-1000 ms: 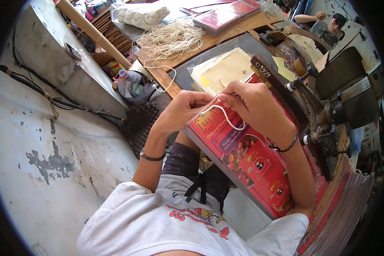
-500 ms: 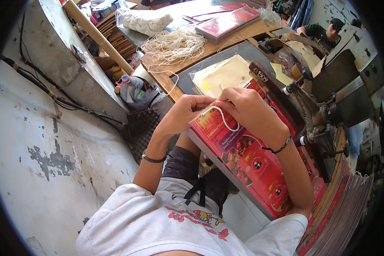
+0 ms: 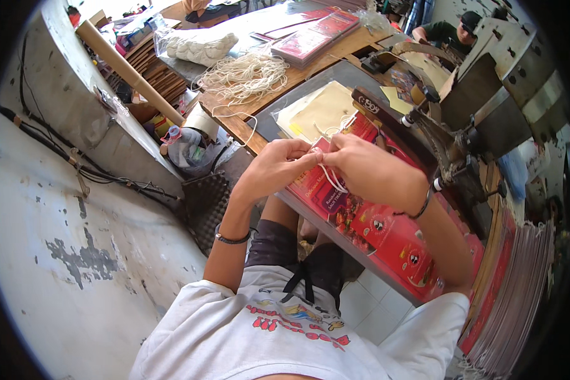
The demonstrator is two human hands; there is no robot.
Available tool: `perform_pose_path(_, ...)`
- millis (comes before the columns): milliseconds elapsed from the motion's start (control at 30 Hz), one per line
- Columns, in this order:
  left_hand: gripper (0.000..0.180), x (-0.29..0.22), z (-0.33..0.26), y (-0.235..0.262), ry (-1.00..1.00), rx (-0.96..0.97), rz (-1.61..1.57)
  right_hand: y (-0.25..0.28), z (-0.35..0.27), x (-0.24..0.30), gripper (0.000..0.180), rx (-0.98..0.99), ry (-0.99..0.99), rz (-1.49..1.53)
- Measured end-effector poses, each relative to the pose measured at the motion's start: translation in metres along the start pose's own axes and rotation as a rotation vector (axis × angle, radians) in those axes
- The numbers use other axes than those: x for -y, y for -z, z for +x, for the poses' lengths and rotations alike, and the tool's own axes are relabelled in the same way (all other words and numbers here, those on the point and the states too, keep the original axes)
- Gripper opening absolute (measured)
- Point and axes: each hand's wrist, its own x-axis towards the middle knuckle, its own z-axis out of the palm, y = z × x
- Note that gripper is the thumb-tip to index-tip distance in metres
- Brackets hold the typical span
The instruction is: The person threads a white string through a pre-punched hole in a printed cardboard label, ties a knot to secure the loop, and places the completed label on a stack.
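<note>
A red printed sheet [image 3: 386, 237], looking like a flat paper bag, lies on top of a stack in front of me, tilted across the bench edge above my lap. A thin white cord [image 3: 335, 180] hangs in a loop at its upper end. My left hand [image 3: 277, 166] pinches the cord by the sheet's top corner, thumb and forefinger pressed together. Right beside it, my right hand [image 3: 375, 172] also pinches the cord, its fingertips almost touching the left ones. Fingers hide the spot where cord meets sheet.
Loose white cords [image 3: 244, 77] lie on the wooden table behind cream papers [image 3: 320, 109]. A metal machine [image 3: 453, 149] stands close on the right, above a tall stack of folded bags [image 3: 513, 304]. Another person [image 3: 446, 33] sits at the far right. A peeling wall [image 3: 63, 234] borders the left.
My fingertips have drawn the cord in, and two strands now hang close together where one wide loop showed. The right hand has turned slightly. The whole view has shifted a little.
</note>
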Motion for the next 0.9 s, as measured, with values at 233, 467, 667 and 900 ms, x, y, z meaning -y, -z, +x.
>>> perform_pose_path(233,0.034,0.005,-0.001,-0.004,-0.07,-0.013,-0.026,-0.028,-0.003,0.0,0.016,-0.319,-0.024,0.119)
perform_pose_path(467,0.035,0.001,-0.005,-0.005,-0.044,0.025,-0.11,-0.051,-0.017,0.011,0.027,-0.429,-0.167,0.086)
perform_pose_path(667,0.04,0.02,0.002,-0.002,-0.139,0.12,-0.222,-0.062,-0.028,0.029,0.047,-0.341,-0.193,0.003)
perform_pose_path(900,0.037,0.032,0.003,-0.003,-0.126,0.054,-0.283,-0.039,-0.026,0.029,0.047,-0.179,-0.273,0.155)
